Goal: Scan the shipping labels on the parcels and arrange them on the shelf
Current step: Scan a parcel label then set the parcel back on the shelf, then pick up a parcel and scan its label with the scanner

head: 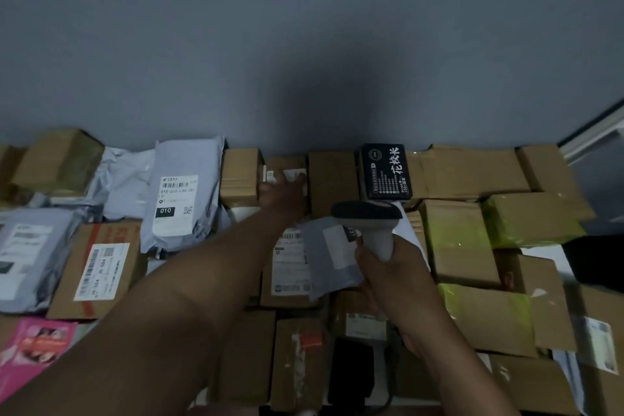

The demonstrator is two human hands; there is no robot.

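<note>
Many parcels cover the surface below a grey wall. My left hand (pixel 282 194) reaches far forward and rests on a small cardboard box (pixel 287 169) with a white label, standing in the back row; whether the fingers curl round it is hard to tell. My right hand (pixel 385 267) grips the pale handle of a barcode scanner (pixel 368 216), whose dark head points left over a small grey mailer bag (pixel 332 253). Under that bag lies a brown box with a shipping label (pixel 290 260).
A grey poly bag marked 010 (pixel 179 203) leans at the back left, beside a red-taped carton with a label (pixel 101 270). A black printed box (pixel 385 169) stands back right. Boxes with yellow-green tape (pixel 472 236) lie at right. A pink packet (pixel 37 344) is front left.
</note>
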